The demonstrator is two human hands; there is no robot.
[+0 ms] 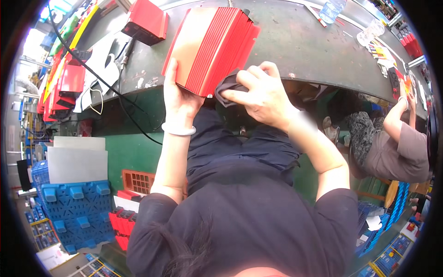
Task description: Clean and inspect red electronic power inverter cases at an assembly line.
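Observation:
A red box-shaped metal casing with ribbed sides is held up tilted over the near edge of the workbench. My left hand grips it from below at its lower left corner, thumb against the smooth face. In my right hand a dark grey cloth is bunched between the fingers. The cloth touches or nearly touches the casing's lower right corner. Part of my left hand's fingers is hidden behind the casing.
Another red casing stands on the dark workbench, left of mine. A black cable hangs across the bench's left edge. Bottles lie far right. A co-worker sits at the right. Blue pallet at lower left.

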